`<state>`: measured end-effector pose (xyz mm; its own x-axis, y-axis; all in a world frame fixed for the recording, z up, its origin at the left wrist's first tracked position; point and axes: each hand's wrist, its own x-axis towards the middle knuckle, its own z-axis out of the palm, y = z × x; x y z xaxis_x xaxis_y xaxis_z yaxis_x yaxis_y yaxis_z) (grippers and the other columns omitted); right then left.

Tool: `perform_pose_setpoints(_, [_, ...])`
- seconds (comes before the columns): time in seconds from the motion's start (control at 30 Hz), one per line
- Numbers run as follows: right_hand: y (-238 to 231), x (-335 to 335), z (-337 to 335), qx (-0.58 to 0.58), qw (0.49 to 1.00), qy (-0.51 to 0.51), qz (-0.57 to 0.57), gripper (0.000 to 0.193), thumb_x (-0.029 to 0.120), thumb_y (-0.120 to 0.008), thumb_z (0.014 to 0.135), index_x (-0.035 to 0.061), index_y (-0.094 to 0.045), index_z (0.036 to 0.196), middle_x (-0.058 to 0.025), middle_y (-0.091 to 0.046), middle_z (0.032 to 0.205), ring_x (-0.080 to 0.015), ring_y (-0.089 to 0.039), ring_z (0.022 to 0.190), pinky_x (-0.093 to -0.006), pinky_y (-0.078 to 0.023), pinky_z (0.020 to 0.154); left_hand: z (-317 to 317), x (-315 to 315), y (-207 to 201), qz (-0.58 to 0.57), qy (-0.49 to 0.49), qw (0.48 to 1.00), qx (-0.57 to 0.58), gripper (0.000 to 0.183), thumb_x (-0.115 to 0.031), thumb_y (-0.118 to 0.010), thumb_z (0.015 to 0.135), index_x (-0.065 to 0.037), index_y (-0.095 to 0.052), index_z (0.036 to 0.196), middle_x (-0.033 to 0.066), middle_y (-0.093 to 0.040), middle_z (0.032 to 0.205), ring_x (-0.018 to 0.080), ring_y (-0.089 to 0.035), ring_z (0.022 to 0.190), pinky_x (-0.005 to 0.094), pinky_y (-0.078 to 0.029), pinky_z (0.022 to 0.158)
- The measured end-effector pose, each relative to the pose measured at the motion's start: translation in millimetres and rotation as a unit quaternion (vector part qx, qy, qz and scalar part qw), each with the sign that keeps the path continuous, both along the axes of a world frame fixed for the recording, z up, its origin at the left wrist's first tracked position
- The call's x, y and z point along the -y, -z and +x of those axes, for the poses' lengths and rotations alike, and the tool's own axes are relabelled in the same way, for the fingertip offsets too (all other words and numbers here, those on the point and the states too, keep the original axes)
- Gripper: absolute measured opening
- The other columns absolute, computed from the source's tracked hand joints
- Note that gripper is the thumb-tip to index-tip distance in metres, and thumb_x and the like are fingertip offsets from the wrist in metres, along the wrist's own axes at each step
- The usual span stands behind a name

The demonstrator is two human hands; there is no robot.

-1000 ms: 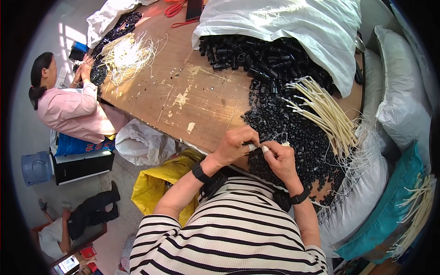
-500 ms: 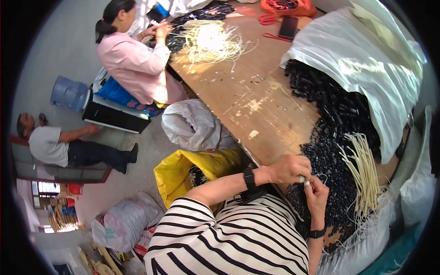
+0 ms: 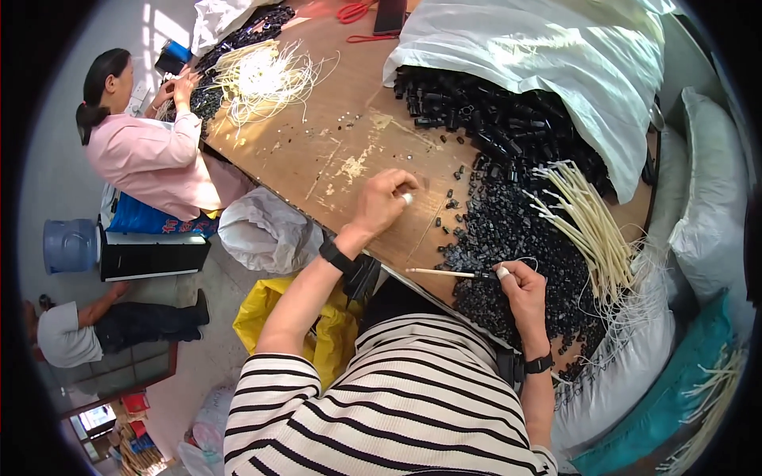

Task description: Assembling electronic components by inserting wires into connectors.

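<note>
Glossy plastic pieces (image 3: 508,226), wooden tabletop (image 3: 305,163)

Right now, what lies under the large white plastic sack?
Glossy black tube-shaped parts show beneath the sack along its near edge; what lies farther back is covered and cannot be seen.

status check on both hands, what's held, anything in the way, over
Left hand over tabletop, nothing visible in grip. Right hand pinching pale stick near one end. Small black parts spread beneath; nothing seen blocking the stick.
</note>
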<state>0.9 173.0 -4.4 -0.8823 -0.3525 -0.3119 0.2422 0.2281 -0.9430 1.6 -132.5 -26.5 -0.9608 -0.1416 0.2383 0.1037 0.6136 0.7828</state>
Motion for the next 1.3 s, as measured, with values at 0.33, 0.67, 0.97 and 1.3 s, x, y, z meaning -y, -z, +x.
perform_pose_setpoints(0.33, [1,4,-6,0.032,0.999,-0.009,-0.029,0.011,0.006,-0.059,0.092,-0.0007,-0.068,0.091,0.0126,-0.043,0.062,0.0018,-0.029,0.055,-0.0193,-0.021,0.049,-60,-15,7,-0.086,-0.067,0.994,-0.003,0.018,0.002,-0.061,0.075,-0.004,-0.066,0.091,0.0114,-0.067,0.086,0.0231,-0.065,0.078,0.0345,-0.051,0.069])
perform_pose_setpoints(0.67, [1,-8,-8,0.053,0.997,0.032,-0.037,0.012,0.007,-0.058,0.093,-0.0006,-0.067,0.092,0.0119,-0.041,0.062,0.0009,-0.029,0.055,-0.0188,-0.021,0.050,-102,-14,35,-0.102,-0.047,0.994,-0.007,0.022,0.003,-0.060,0.075,-0.008,-0.069,0.092,0.0072,-0.066,0.084,0.0212,-0.063,0.073,0.0327,-0.051,0.066])
perform_pose_setpoints(0.97, [18,13,-24,0.043,0.988,0.082,-0.125,0.010,0.002,-0.057,0.091,-0.0013,-0.066,0.096,0.0056,-0.061,0.076,0.0010,-0.049,0.067,-0.0162,-0.037,0.058,-13,-138,-29,0.268,0.119,0.955,0.039,0.020,0.007,-0.065,0.075,-0.004,-0.069,0.092,0.0029,-0.068,0.081,0.0112,-0.063,0.075,0.0238,-0.050,0.070])
perform_pose_setpoints(1.3, [7,16,-11,-0.117,0.988,0.079,0.060,0.009,0.004,-0.060,0.087,0.0017,-0.067,0.090,0.0004,-0.057,0.060,-0.0038,-0.050,0.056,-0.0233,-0.038,0.050,-10,-135,-28,0.021,0.173,0.982,-0.068,0.021,0.006,-0.065,0.068,-0.006,-0.066,0.086,0.0044,-0.062,0.074,0.0187,-0.059,0.066,0.0276,-0.049,0.062])
